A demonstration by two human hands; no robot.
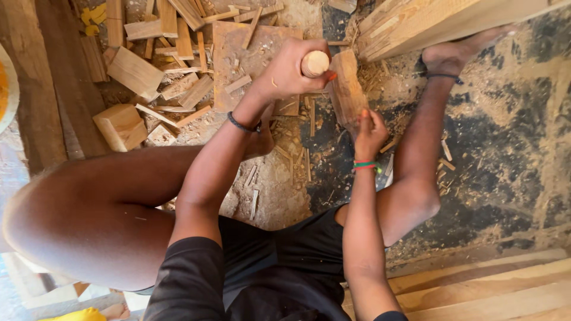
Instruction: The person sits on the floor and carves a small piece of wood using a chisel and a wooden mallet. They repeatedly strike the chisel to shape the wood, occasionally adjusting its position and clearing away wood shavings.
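You're gripping the round wooden handle (314, 63) in your left hand (288, 71), right hand (370, 134) pinching the rough wood block's (347, 89) lower end at upper centre—stiff, probably light, splintery, so hold low.

**Workshop floor: surface and contents**

Floor (505, 154): dark, patchy, dusted with sawdust. Wood offcuts (160, 53) were heaped toward its far left side; a square block (121, 126) lay just beside them. Flat board (250, 53) at far centre. Shavings (297, 160) were scattered mid-floor. Pale planks (488, 291) lay along the near right edge.
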